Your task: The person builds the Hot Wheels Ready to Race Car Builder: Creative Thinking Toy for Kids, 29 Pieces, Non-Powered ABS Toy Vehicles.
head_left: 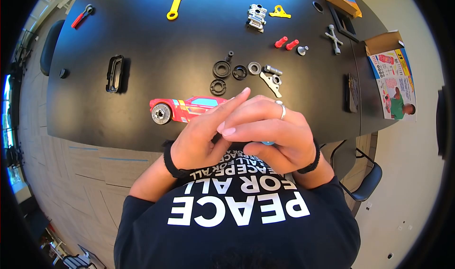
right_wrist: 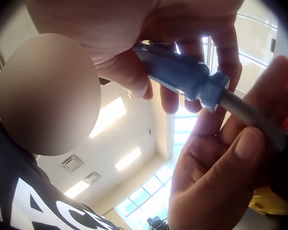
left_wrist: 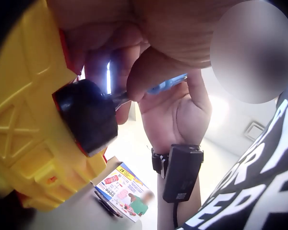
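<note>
right grip around blue screwdriver, left grip pinching its shaft, red toy car beside

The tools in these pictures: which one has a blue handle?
The screwdriver held in the right hand; the yellow wrench, red-handled tool and grey cross-shaped tool lie on the table.

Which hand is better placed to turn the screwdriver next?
Likely the right hand: it holds the screwdriver's blue handle, while the left hand is at the shaft, beside the toy car.
</note>
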Tool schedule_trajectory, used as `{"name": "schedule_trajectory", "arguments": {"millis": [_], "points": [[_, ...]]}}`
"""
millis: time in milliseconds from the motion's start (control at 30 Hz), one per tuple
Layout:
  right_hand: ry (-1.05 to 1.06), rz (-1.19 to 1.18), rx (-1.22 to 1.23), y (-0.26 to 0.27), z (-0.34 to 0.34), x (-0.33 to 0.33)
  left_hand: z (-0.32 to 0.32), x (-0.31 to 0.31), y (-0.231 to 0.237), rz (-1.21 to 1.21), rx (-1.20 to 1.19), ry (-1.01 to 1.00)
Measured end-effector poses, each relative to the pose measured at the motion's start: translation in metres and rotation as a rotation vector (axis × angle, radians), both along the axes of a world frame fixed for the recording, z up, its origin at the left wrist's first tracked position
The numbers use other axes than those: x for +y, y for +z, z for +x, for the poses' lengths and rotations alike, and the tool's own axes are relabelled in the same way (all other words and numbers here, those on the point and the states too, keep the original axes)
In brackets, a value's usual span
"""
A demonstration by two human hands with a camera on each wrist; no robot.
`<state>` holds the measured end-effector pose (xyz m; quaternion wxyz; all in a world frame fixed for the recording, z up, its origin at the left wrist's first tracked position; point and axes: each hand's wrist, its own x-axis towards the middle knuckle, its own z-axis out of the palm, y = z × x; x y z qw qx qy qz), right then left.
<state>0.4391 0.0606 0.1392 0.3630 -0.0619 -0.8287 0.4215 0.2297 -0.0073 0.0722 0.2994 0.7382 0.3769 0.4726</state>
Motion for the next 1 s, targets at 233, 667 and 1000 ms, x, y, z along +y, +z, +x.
{"name": "schedule_trajectory", "arguments": {"millis": [233,667,1000], "points": [[-0.061,-0.074,0.018,0.000,-0.006,-0.009,-0.005,-0.004,-0.012,-0.138,-0.048,-0.049],[-0.179,-0.084,0.081,-0.016,-0.005,-0.012,0.007,-0.001,-0.010,-0.022,-0.188,0.029],[-0.409,-0.275,0.457,-0.022,0.044,-0.001,0.012,-0.008,0.011,0.019,0.551,0.052]]}}
